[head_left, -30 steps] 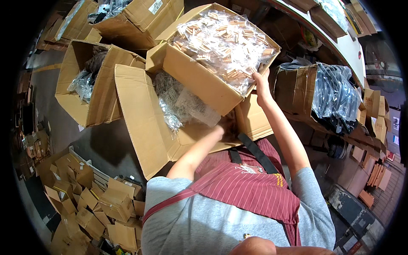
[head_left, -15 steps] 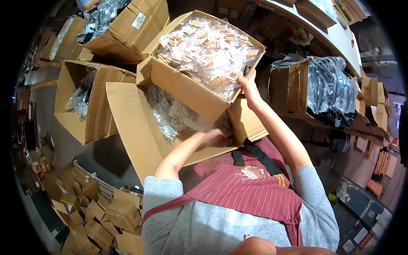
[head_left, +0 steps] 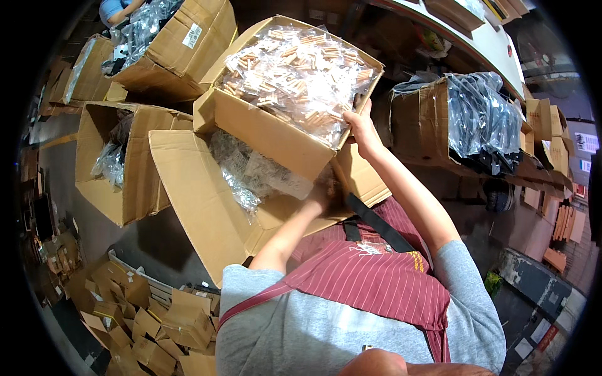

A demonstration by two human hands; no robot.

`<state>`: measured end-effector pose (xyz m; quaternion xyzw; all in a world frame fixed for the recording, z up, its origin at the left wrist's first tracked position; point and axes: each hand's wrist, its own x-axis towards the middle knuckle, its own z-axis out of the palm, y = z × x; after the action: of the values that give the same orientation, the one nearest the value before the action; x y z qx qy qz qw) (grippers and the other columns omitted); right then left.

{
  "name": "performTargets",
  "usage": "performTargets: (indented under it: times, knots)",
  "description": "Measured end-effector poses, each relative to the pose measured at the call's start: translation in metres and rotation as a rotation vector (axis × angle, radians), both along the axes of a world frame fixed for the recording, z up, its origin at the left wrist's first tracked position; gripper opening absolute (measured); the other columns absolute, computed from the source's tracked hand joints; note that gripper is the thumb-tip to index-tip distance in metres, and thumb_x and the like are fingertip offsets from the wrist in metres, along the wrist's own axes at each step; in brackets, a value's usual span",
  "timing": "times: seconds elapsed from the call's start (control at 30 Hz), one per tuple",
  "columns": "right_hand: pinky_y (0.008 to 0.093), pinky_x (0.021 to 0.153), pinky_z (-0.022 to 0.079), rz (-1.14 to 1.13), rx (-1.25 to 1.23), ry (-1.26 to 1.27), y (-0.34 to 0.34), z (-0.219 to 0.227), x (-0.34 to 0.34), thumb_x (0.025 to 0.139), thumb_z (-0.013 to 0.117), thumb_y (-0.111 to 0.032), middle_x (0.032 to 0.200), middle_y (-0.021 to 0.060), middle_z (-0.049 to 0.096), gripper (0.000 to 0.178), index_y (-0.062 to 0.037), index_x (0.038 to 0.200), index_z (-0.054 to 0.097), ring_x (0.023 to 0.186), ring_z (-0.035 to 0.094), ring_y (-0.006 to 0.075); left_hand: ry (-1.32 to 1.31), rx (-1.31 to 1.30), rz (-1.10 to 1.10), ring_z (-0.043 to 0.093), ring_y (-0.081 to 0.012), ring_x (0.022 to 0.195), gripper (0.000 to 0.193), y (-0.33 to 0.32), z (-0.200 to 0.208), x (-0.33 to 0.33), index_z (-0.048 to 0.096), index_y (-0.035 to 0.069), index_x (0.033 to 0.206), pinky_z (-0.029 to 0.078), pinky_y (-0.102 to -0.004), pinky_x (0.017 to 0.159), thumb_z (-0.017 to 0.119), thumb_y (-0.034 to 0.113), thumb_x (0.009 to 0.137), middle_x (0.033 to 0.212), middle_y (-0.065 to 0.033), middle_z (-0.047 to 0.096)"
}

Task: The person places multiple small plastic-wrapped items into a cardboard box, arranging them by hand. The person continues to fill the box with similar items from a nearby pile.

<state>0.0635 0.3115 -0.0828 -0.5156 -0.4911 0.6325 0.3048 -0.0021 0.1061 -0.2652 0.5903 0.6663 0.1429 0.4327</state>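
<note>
A cardboard box (head_left: 269, 135) full of small clear bags of wooden dowels (head_left: 301, 69) sits tilted over a larger open carton (head_left: 188, 188). My right hand (head_left: 365, 133) grips its near right corner, thumb over the rim and fingers along the outer side. Below the box, my left hand (head_left: 321, 193) reaches into the larger carton; its fingers are in shadow and too blurred to make out. Crumpled clear plastic bags (head_left: 251, 169) lie in that carton, beyond my left hand.
Open cartons of plastic-wrapped parts stand at left (head_left: 128, 156), far left (head_left: 175, 50) and right (head_left: 426, 119). A white-topped table (head_left: 483, 53) runs along the far right. Flattened and empty small boxes (head_left: 182, 319) are heaped at lower left. Another person's arm (head_left: 122, 12) shows at the top left.
My left hand has moved slightly deeper into the larger carton, its forearm straighter. The whole scene has shifted a little to the left; my right hand keeps its hold on the box corner.
</note>
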Motion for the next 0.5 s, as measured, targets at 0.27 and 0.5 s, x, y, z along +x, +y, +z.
performTargets:
  times: [0.27,0.5]
  knots:
    - [0.049,0.068,0.062,-0.013,-0.019,-0.035,0.011,-0.021,0.002,0.084,0.06,-0.023,0.127,0.0133,0.051,0.08,-0.019,0.151,0.017,0.104,0.064,0.0267,-0.272,-0.616,0.519,0.067,-0.0356,0.098,0.054,-0.068,0.024,-0.089,0.06,0.004,0.129,0.056,-0.0427,0.076,0.073,0.037,0.088,0.115,-0.0156,0.068]
    - [0.048,0.065,0.06,-0.011,0.054,0.003,0.006,-0.019,-0.001,0.082,0.059,-0.027,0.129,0.0137,0.05,0.08,-0.0157,0.151,0.019,0.105,0.062,0.0265,-0.551,-0.449,0.722,0.063,-0.0142,0.072,0.014,-0.098,0.086,-0.135,0.063,0.006,0.085,0.049,-0.0348,0.059,0.055,0.003,0.096,0.076,-0.0027,0.064]
